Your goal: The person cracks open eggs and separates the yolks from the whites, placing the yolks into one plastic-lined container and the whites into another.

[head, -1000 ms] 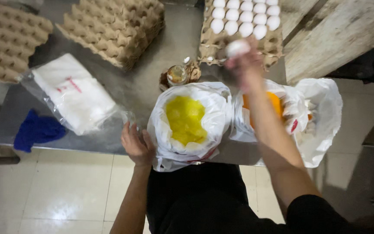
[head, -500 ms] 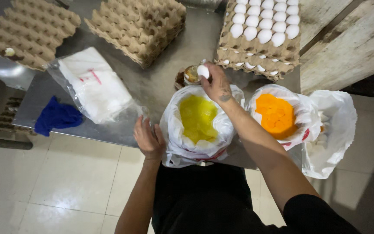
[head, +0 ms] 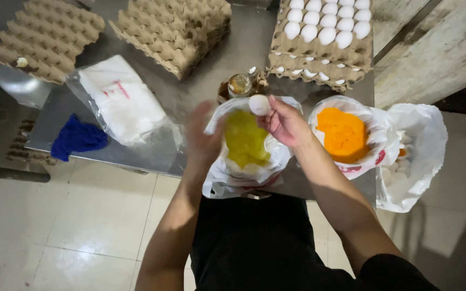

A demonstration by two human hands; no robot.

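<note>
Two hands meet over a white bag lined with yellow liquid (head: 245,139), which sits on the near edge of the steel table (head: 190,89). The right hand (head: 286,123) pinches a white egg (head: 259,104) in its fingertips, the egg standing at the top of the grip, above the bag's far rim. The left hand (head: 203,141) is raised just left of the egg, blurred, fingers spread and holding nothing; it overlaps the bag's left rim.

Just right of the right hand lies a second white bag holding orange yolks (head: 345,134), and beyond that, hanging off the table's edge, a looser white bag with shells (head: 413,156). Just past the egg stands a small glass jar (head: 240,84). Left of the left hand lies a clear packet of folded white bags (head: 122,99), with a blue cloth (head: 78,138) further left. Farthest off are a stack of trays with white eggs (head: 324,37) and two stacks of empty cardboard trays (head: 176,27), (head: 44,40).
</note>
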